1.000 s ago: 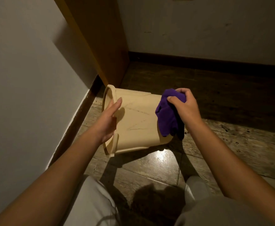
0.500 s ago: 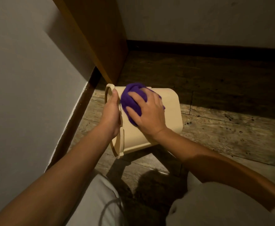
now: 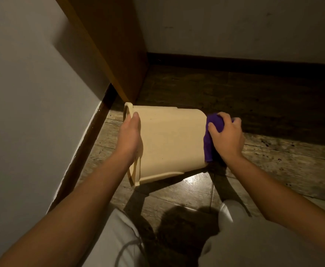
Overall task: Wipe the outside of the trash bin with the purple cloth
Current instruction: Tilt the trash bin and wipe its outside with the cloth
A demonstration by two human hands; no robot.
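A cream plastic trash bin (image 3: 169, 143) lies tipped on its side above the floor, its open rim to the left and its base to the right. My left hand (image 3: 130, 137) grips the rim end, thumb on the outer wall. My right hand (image 3: 226, 137) is closed on the purple cloth (image 3: 210, 132), which is pressed against the base end of the bin and hangs down beside it. The bin's inside is hidden.
A white wall with a dark skirting board (image 3: 84, 149) runs along the left. A wooden cabinet side (image 3: 107, 47) stands right behind the bin. A worn wooden floor (image 3: 273, 166) stretches right; my light-trousered knees (image 3: 254, 239) are below.
My right hand has swept the cloth from the rim end across the bin's wall to its base end. The bin has tilted slightly; my left hand keeps its hold on the rim.
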